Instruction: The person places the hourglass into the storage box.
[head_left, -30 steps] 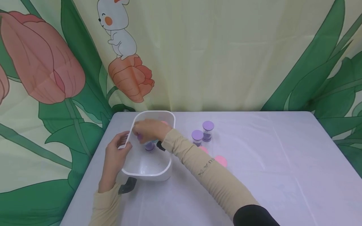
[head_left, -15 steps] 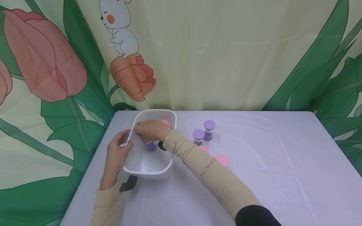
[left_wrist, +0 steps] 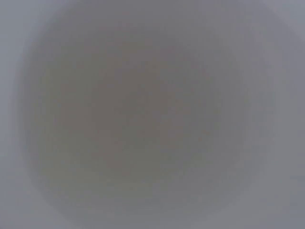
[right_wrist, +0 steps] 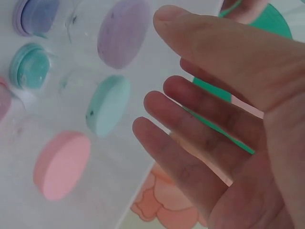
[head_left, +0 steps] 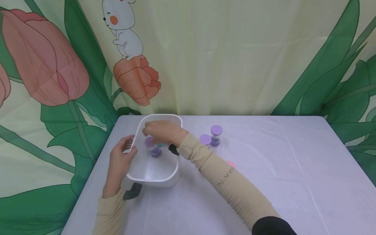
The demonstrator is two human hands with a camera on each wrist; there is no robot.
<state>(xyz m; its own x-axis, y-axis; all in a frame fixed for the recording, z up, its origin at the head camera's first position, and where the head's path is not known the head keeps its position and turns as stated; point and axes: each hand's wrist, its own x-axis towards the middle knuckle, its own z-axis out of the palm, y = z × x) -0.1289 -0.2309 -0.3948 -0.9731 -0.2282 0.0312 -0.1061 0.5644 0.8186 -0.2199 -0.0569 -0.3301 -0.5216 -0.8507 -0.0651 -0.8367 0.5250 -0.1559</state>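
Note:
My left hand [head_left: 118,161] grips the left rim of a white plastic bin [head_left: 152,180], thumb over the inner side. Inside the bin a purple-capped sand timer [head_left: 149,141] stands upright. My right hand [head_left: 164,130] is just above it, over the bin. In the right wrist view, the fingers are spread and hold nothing, close to the purple timer's cap [right_wrist: 124,33]. Beside that timer stand a teal sand timer [right_wrist: 107,106] and a pink sand timer [right_wrist: 62,165], in a row. The left wrist view is only a grey blur.
Two purple sand timers, one in front [head_left: 205,139] and one behind [head_left: 216,130], stand on the white-covered table [head_left: 279,182] right of the bin. A pink cap [head_left: 231,164] shows partly behind the right sleeve [head_left: 223,176]. A printed curtain [head_left: 223,58] hangs behind the table.
My right hand has let go of the purple timer in the bin and moved up and slightly right. The right sleeve now covers more of the pink timers. My left hand stays on the rim.

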